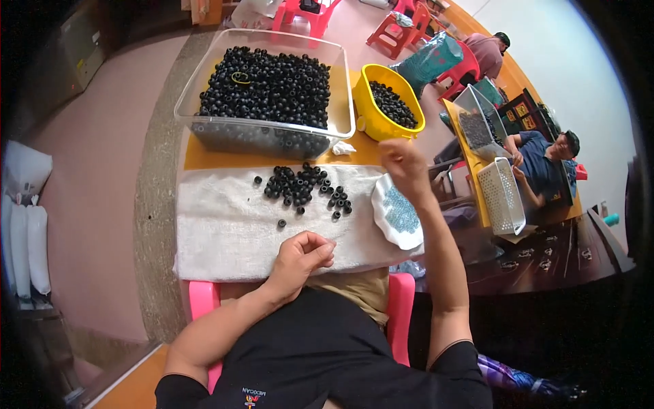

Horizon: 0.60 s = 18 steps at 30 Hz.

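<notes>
Black ring-shaped beads (304,187) lie loose on the white towel (218,232) over my counter. My left hand (303,255) is curled shut near me, pinching something I cannot make out; my right hand (402,163) hangs clenched above the white dish (395,211). I judge most remains: the clear tub (266,85) is nearly full.
</notes>
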### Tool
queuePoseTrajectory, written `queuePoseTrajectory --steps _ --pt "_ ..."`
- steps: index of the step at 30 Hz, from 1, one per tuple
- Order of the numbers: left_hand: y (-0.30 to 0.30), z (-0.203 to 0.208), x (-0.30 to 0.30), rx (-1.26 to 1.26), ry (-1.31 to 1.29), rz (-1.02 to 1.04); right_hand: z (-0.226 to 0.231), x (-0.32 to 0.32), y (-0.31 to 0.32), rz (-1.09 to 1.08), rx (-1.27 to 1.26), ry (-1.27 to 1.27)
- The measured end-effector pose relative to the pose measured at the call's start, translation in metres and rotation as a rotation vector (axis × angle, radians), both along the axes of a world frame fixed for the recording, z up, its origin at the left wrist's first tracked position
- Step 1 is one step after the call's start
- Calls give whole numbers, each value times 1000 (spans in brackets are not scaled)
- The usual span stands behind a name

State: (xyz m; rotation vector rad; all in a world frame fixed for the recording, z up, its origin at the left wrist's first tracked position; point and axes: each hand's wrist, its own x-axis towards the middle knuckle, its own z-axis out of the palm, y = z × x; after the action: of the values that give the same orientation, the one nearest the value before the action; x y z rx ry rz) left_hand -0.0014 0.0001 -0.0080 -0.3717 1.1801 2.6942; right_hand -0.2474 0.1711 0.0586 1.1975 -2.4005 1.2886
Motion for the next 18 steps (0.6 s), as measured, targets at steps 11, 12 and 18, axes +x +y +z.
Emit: queuePoseTrajectory --steps 11,12,18 --pt "2 -2 2 6 -5 33 -16 93 -53 195 433 184" --pt "3 -2 2 12 0 37 -19 95 -58 189 470 216" --pt "4 -1 1 32 -13 48 -27 102 -77 132 587 262"
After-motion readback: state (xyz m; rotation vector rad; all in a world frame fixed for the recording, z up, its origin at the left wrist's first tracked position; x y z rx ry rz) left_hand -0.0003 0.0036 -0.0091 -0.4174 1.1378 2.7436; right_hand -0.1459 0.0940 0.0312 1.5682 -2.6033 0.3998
